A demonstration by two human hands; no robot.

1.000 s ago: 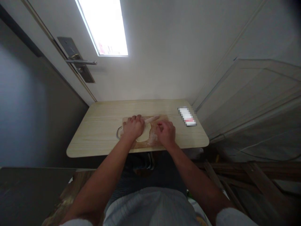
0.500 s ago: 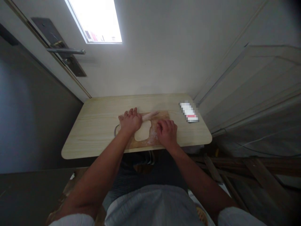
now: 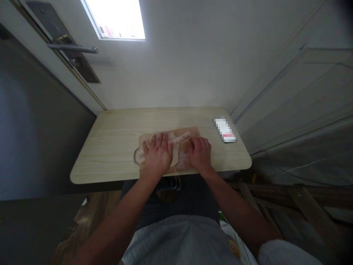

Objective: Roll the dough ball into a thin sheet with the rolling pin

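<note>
We're looking down from head height, facing a pale door that fills the bkgd. Up against it is a light wood-grain counter w/ rounded corners. Closest to us, at bottom ctr, is the wearer's grey top, w/ one bare arm reaching fwd on each side. High on the door, left of ctr, a window glares white.

Mid-counter, near its front edge, lies a brown board, set slightly askew. Both hands are over it. The left hand is palm down, fingers spread, on the L half. The right hand is at the R end, fingers curled in; we can't tell if it's pinching anything.

Upper L on the door we see a metal door handle on a long plate. Near the counter's far R corner is a phone, its screen pixelated, well apart from the hands.

Btwn the hands, on the board, is a flat pale sheet of dough, partly hidden by the L palm. Just beyond it a pale rolling pin lies at a slant: L end by the L thumb, R end near the R fingers. White flour dusts the board right of the dough. Smallest: a metal loop at the board's L end.
</note>
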